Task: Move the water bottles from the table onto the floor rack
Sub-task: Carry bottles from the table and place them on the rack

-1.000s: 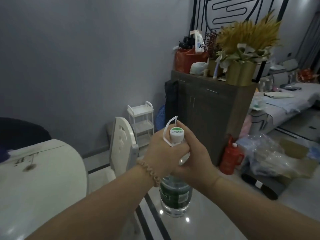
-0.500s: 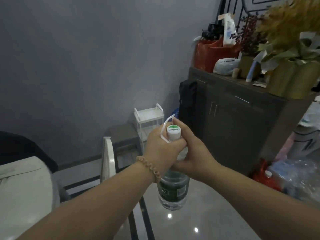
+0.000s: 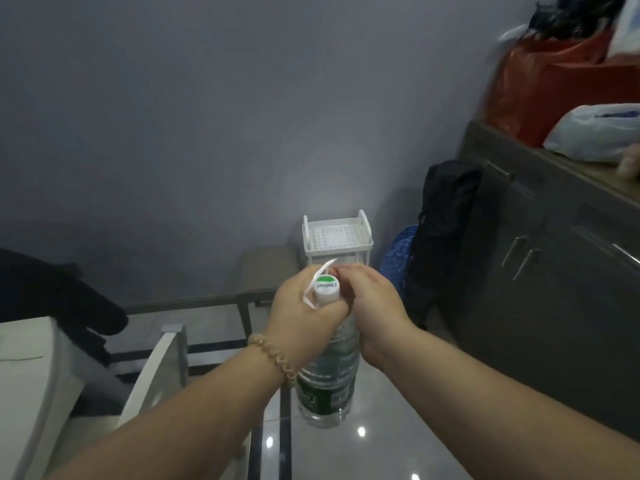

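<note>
A large clear water bottle [image 3: 327, 386] with a green label and a white cap hangs upright in the air above the glossy floor. My left hand [image 3: 301, 308] grips its neck just under the cap, beside the white carry handle. My right hand [image 3: 372, 301] is curled round the neck from the other side. The white floor rack [image 3: 337, 239] stands against the grey wall straight beyond my hands; its perforated top tray holds nothing. The rack's lower shelves are hidden behind my hands.
A white table [image 3: 31, 368] and a white chair [image 3: 156, 368] are at the lower left. A dark cabinet [image 3: 554, 265] with bags on top fills the right side. A black bag [image 3: 446, 216] and a blue bag [image 3: 398, 258] lean beside the rack. A low stool [image 3: 266, 271] stands left of the rack.
I have carried the bottle closer to the rack, which now looms larger and sits right behind my hands. Both hands keep the same hold on the neck.
</note>
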Tool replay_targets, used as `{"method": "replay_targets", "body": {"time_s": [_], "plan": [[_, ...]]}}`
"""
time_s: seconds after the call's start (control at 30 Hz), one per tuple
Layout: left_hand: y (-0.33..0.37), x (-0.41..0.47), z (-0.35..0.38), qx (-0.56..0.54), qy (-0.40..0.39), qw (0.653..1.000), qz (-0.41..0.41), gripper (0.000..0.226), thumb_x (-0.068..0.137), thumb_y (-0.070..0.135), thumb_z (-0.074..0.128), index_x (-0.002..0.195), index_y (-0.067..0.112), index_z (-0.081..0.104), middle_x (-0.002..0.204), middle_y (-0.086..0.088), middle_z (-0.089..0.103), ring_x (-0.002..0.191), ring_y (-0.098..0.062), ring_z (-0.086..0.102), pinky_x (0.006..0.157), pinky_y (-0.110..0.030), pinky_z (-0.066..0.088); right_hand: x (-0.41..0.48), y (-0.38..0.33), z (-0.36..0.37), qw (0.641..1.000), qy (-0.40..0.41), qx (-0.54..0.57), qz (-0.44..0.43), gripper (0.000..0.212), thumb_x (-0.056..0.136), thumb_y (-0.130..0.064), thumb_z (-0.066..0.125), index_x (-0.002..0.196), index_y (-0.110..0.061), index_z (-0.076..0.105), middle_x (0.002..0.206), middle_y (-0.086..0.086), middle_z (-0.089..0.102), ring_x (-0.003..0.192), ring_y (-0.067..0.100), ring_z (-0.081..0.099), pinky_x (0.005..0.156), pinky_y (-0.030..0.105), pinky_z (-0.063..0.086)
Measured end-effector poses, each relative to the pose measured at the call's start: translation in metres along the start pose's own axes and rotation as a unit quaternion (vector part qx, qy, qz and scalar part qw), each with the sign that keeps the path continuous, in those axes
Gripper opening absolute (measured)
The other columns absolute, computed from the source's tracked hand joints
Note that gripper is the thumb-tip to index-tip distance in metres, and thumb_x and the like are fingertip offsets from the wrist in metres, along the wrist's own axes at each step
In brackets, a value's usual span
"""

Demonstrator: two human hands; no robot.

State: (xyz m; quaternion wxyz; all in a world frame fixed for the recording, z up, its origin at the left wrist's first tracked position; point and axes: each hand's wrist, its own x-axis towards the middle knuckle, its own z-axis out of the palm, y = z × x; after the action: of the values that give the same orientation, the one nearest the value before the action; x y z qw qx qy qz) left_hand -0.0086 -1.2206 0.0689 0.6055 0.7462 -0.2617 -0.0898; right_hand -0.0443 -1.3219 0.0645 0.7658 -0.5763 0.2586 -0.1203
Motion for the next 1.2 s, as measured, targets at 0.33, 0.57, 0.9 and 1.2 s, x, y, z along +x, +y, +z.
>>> {"method": "replay_targets", "body": {"time_s": [0.33, 0.57, 0.9, 1.2], "plan": [[-0.076, 0.207, 0.041, 0.031, -0.023, 0.999, -0.018, 0.027, 0.068, 0.001, 0.064, 0.081, 0.025, 0.062, 0.074, 0.002, 0.065, 0.069, -0.010, 0.066, 0.057, -0.024, 0.053, 0.229, 0.000, -0.022, 0.976, -0.041, -0.014, 0.214, 0.047, 0.072, -0.072, 0.055, 0.087, -0.033, 0.077, 0.087, 0.000, 0.077, 0.082, 0.020, 0.073, 0.078, 0.040, 0.056], [-0.094, 0.329, 0.068, 0.141, 0.011, 0.988, 0.064, 0.023, 0.072, 0.011, 0.064, 0.088, 0.027, 0.057, 0.081, 0.009, 0.060, 0.074, -0.007, 0.059, 0.063, -0.018, 0.049, 0.366, -0.021, -0.041, 0.945, -0.099, 0.071, 0.304, 0.055, 0.065, -0.071, 0.065, 0.094, -0.026, 0.077, 0.101, 0.010, 0.075, 0.089, 0.033, 0.072, 0.084, 0.056, 0.052], [-0.186, 0.462, 0.106, 0.117, -0.059, 0.980, 0.146, 0.053, 0.054, 0.026, 0.056, 0.105, 0.012, 0.049, 0.119, -0.009, 0.048, 0.130, -0.004, 0.032, 0.101, -0.020, 0.029, 0.562, -0.020, -0.062, 0.972, -0.126, 0.043, 0.194, 0.026, 0.086, -0.016, 0.063, 0.110, -0.023, 0.069, 0.105, 0.015, 0.071, 0.095, 0.033, 0.069, 0.078, 0.041, 0.054], [-0.322, 0.511, 0.122, 0.179, -0.069, 0.959, 0.208, 0.056, 0.065, 0.041, 0.064, 0.110, 0.017, 0.041, 0.130, -0.003, 0.034, 0.140, -0.041, 0.018, 0.099, -0.071, 0.022, 0.658, 0.040, -0.065, 0.982, -0.165, -0.077, 0.051, 0.040, 0.083, -0.003, 0.066, 0.104, -0.038, 0.069, 0.121, -0.041, 0.044, 0.109, -0.021, 0.048, 0.089, 0.013, 0.044]]}}
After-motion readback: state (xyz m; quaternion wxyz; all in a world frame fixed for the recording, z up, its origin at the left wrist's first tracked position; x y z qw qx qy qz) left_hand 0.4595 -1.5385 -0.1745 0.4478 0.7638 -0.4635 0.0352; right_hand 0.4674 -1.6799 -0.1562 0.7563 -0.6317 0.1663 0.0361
